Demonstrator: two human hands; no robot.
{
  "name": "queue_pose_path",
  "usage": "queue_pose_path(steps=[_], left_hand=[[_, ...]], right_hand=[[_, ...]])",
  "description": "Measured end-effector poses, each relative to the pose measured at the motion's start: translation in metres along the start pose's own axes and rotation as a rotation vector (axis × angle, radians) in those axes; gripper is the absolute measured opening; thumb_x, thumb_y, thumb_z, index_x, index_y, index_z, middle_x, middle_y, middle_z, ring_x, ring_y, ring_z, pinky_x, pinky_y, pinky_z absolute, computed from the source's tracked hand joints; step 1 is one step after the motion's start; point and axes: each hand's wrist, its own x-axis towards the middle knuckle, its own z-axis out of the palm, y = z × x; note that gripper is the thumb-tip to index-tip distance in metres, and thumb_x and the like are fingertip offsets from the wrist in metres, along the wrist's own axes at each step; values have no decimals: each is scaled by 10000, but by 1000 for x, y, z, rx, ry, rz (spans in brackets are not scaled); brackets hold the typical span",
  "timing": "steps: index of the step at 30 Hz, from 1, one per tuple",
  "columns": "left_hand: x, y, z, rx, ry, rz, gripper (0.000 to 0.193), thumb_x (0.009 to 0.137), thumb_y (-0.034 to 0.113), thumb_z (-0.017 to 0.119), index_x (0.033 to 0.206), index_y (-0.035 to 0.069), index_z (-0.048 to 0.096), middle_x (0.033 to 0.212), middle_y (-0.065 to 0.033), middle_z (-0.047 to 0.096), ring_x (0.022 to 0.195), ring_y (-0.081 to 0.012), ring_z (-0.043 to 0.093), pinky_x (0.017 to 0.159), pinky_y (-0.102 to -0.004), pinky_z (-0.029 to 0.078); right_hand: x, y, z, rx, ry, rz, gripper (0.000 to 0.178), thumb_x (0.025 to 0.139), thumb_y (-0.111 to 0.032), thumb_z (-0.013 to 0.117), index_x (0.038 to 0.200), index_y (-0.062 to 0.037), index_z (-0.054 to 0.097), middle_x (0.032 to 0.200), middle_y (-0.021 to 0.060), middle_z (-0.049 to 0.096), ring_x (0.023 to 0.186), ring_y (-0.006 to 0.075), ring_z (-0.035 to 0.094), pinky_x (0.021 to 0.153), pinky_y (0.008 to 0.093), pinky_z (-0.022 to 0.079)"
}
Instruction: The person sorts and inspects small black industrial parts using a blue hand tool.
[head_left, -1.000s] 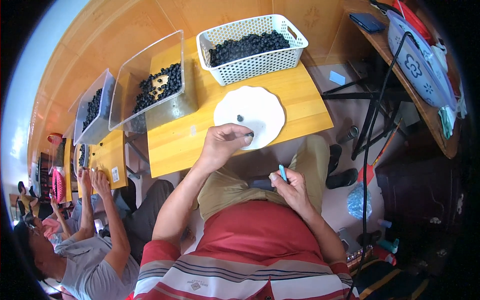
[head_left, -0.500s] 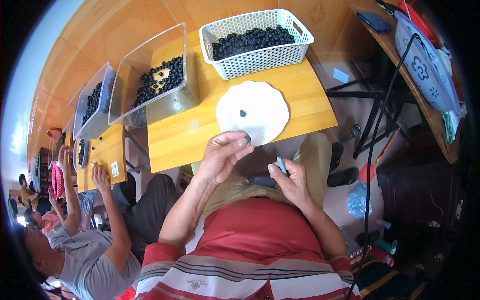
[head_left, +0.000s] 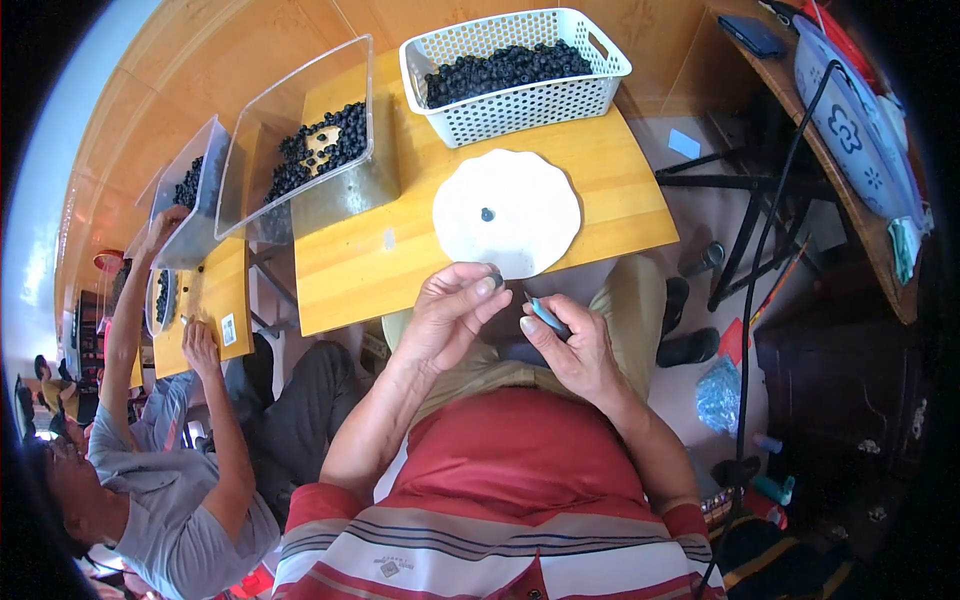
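Between the thumb and fingers of my left hand (head_left: pixel 455 310) is a small dark round piece (head_left: pixel 496 280), bead-like, just past the plate's near rim. My right hand (head_left: pixel 575 345) grips a small tool with a blue handle (head_left: pixel 547 316); its thin dark tip points toward that piece, with a small gap between them. On the white scalloped plate (head_left: pixel 520 190) lies one more dark round piece (head_left: pixel 487 214). Whether the pieces are berries, nuts or beads I cannot tell.
Behind the plate, a white perforated basket (head_left: pixel 530 118) and a clear plastic bin (head_left: pixel 350 195) hold many dark pieces on the wooden table (head_left: pixel 350 290). At left, a person in grey (head_left: pixel 190 480) works beside another bin (head_left: pixel 205 215). A black cable (head_left: pixel 765 235) hangs at right.
My right hand has moved left and up, bringing the tool's tip near the piece in my left hand. The neighbour's far hand has moved up to the bin beside them.
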Motion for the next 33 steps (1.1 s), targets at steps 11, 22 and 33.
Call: queue_pose_path(steps=[11,22,33], left_hand=[[-14,-6,6,-28,-28,-41,140,906,-25,683,1035,23,708,1037,-107,715,950,-209,711,888,-358,618],[-26,-14,6,-118,-25,-72,141,911,9,689,1050,26,709,1075,-109,713,963,-218,706,897,-368,609],[-34,-16,7,-127,-43,-42,121,909,9,691,1024,31,720,1089,-115,705,972,-227,704,895,-367,614]], right_hand=[[-3,-7,0,-111,-38,-103,315,1008,-266,602,1084,36,654,928,180,680,825,275,680,712,351,512],[-5,-2,5,-139,53,-268,225,957,-168,667,1044,40,665,845,165,658,709,300,667,607,370,507],[-7,-10,5,-113,39,-259,222,938,-153,685,1045,41,684,811,163,659,700,294,663,609,367,507]])
